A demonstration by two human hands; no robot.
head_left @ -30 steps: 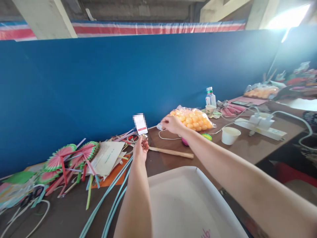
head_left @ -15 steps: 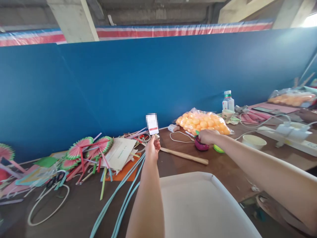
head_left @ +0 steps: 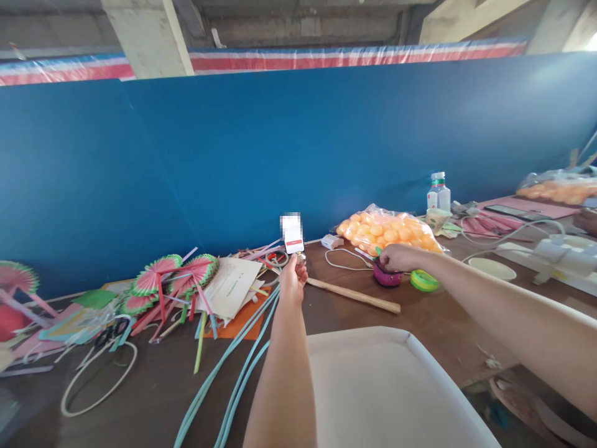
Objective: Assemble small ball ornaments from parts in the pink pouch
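Note:
My left hand (head_left: 295, 279) is closed around a small shiny metallic thing (head_left: 301, 256), mostly covered by the fingers. Just beyond it, a phone (head_left: 293, 239) with a lit screen stands upright by the blue partition. A wooden stick (head_left: 354, 295) lies on the table with its far end beside this hand. My right hand (head_left: 396, 257) reaches down over a small round purple container (head_left: 387, 277), its fingers curled at the top; their tips are hidden. A bright green ring-shaped item (head_left: 424, 280) lies right of the purple container, under the forearm.
A white tray (head_left: 368, 386) is in front of me. Behind my right hand lies a bag of orange balls (head_left: 387, 230). Paper fans (head_left: 158, 274), papers (head_left: 228, 286) and blue tubing (head_left: 233, 367) fill the left. Bottles (head_left: 438, 193), a bowl (head_left: 492, 269) and a power strip (head_left: 566, 274) stand right.
The view has turned slightly left, so everything sits a little further right. More of the green ring-shaped item shows beneath my right forearm. Both hands stay at about the same places.

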